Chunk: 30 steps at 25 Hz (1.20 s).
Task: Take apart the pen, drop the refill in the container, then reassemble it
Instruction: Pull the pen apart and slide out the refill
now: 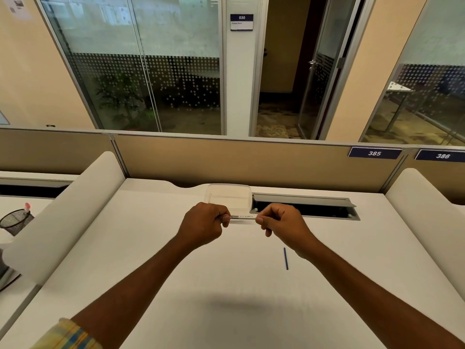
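Note:
A white whiteboard marker pen (242, 217) is held level above the white desk, one end in each fist. My left hand (205, 222) grips its left end and my right hand (280, 221) grips its right end; both ends are hidden inside the fingers. Just behind the pen stands a clear plastic container (229, 197), which looks empty. A thin dark blue refill (286, 258) lies on the desk below my right wrist, apart from both hands.
An open cable slot (305, 207) with a raised metal flap cuts the desk right of the container. Tan partitions (251, 162) close the back; curved white dividers (63, 215) flank both sides. A black mesh cup (16, 221) stands on the neighbouring desk at left.

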### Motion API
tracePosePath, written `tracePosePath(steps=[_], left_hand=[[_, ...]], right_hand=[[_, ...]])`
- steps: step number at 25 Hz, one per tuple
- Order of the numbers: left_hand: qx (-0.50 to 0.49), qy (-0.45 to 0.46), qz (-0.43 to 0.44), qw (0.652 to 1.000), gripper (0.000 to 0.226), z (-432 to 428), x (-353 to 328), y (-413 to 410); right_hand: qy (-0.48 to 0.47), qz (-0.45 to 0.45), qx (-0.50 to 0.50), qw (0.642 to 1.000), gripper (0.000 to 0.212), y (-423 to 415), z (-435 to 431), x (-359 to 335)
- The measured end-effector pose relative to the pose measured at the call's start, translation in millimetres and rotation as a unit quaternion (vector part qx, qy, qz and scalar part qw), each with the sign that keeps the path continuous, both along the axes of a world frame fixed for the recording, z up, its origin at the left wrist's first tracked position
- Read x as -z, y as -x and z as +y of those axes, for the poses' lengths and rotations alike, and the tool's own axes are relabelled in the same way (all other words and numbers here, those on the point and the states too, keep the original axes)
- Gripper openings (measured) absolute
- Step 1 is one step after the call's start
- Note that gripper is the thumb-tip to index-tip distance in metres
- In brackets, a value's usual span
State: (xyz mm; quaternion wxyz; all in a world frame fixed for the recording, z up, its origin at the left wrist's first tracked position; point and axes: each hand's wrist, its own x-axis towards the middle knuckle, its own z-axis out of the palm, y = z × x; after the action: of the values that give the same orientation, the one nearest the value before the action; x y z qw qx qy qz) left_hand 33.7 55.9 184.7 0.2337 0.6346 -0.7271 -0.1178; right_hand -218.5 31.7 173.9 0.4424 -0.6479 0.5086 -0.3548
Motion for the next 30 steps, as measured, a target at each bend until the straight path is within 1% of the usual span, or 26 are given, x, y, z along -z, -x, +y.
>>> tracePosePath(steps=[1, 2, 4, 5, 6, 7, 8, 11, 12, 13, 16, 17, 18, 21, 23, 24, 27, 28, 30], left_hand=[[-0.001, 0.001, -0.003, 1.0, 0.026, 0, 0, -1], [-0.002, 0.002, -0.005, 1.0, 0.025, 0, 1, -1], [-0.004, 0.003, -0.007, 1.0, 0.025, 1, 0, -1], [-0.002, 0.005, -0.009, 1.0, 0.025, 1, -1, -1], [0.0, 0.008, -0.01, 1.0, 0.025, 0, -1, -1], [0.003, 0.01, -0.012, 1.0, 0.025, 0, 0, -2], [0.004, 0.011, -0.012, 1.0, 0.025, 1, 0, -2], [0.001, 0.008, -0.01, 1.0, 0.024, 3, 4, -3], [0.0, 0.006, -0.01, 1.0, 0.024, 3, 5, -4], [0.0, 0.005, -0.009, 1.0, 0.024, 3, 6, -5], [0.0, 0.005, -0.003, 1.0, 0.024, 3, 6, -6], [0.001, 0.006, -0.002, 1.0, 0.024, 2, 6, -6], [0.001, 0.007, -0.002, 1.0, 0.024, 2, 6, -6], [-0.007, 0.002, -0.01, 1.0, 0.024, 3, 6, -9], [-0.005, 0.004, 0.002, 1.0, 0.025, 5, 7, -13], [0.002, 0.007, 0.008, 1.0, 0.025, 6, 6, -13], [0.017, 0.021, 0.009, 1.0, 0.025, 6, 2, -5], [0.016, 0.024, 0.005, 1.0, 0.024, 5, 0, -2], [0.014, 0.026, -0.003, 1.0, 0.024, 4, -2, 1]], right_hand=[[-0.013, -0.012, -0.004, 1.0, 0.013, 0, 0, -1], [-0.039, -0.026, -0.012, 0.999, 0.021, -1, 0, -3], [-0.106, -0.042, -0.038, 0.993, 0.052, -1, 1, -7], [-0.13, -0.039, -0.049, 0.99, 0.063, 0, 1, -8], [-0.14, -0.031, -0.053, 0.988, 0.067, 1, 1, -8], [-0.139, -0.023, -0.051, 0.989, 0.064, 1, 1, -7], [-0.128, -0.016, -0.047, 0.991, 0.057, 1, 1, -5], [-0.067, -0.014, -0.028, 0.997, 0.022, 0, 2, 0], [-0.061, -0.024, -0.023, 0.998, 0.015, 0, 3, 0], [-0.068, -0.034, -0.021, 0.997, 0.02, 0, 3, -1], [-0.142, -0.036, -0.037, 0.989, 0.063, -1, 4, -8], [-0.159, -0.03, -0.045, 0.986, 0.071, 0, 4, -8], [-0.164, -0.024, -0.05, 0.985, 0.071, 0, 4, -7], [-0.136, -0.019, -0.036, 0.99, 0.053, 3, 4, -4], [-0.123, -0.029, -0.023, 0.992, 0.047, 6, 4, -3], [-0.128, -0.034, -0.02, 0.991, 0.048, 7, 4, -3], [-0.17, -0.046, -0.022, 0.984, 0.068, 5, 5, -4], [-0.183, -0.055, -0.025, 0.981, 0.07, 3, 4, -5], [-0.189, -0.07, -0.03, 0.979, 0.06, 2, 2, -7]])
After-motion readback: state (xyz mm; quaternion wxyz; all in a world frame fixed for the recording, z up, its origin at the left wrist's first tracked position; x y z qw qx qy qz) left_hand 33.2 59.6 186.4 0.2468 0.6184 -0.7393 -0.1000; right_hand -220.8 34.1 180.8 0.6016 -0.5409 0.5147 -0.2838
